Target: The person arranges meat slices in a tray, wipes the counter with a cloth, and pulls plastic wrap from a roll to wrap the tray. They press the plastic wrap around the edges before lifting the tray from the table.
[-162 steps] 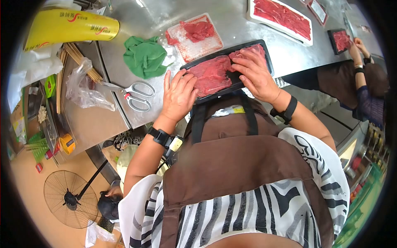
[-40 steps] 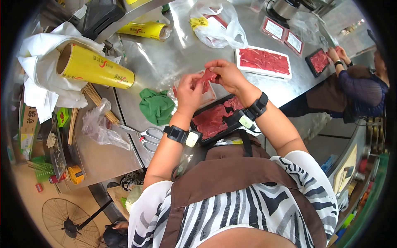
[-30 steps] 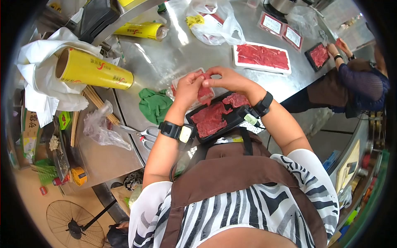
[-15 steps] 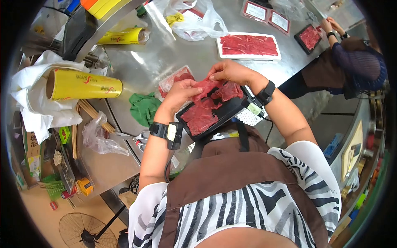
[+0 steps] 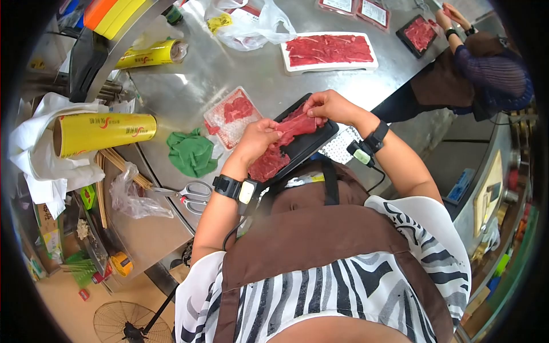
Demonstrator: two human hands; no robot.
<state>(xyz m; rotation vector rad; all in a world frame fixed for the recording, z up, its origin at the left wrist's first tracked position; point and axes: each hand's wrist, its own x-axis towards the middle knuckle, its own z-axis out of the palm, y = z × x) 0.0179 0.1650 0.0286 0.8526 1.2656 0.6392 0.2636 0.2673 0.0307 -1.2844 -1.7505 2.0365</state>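
Observation:
My left hand (image 5: 257,139) and my right hand (image 5: 333,108) are both closed, pinching opposite ends of a slice of red meat (image 5: 296,127). The slice is stretched between them over a black tray (image 5: 311,144) at the table's near edge. More red meat (image 5: 269,163) lies in the tray's left end, below my left hand. Left of the tray sits a clear-and-white package (image 5: 231,133) with a piece of meat (image 5: 238,108) on it. A green cloth (image 5: 192,153) lies beside that package.
A white tray of meat (image 5: 330,68) and a plastic bag (image 5: 249,34) lie farther back. Scissors (image 5: 189,196) and a yellow film roll (image 5: 106,134) are at left. Another person (image 5: 480,74) works at the upper right, by a black tray (image 5: 405,40).
The held slice now stretches more fully between my hands. The black tray sits differently beneath them, and more of the package at left shows. The whole view has shifted slightly.

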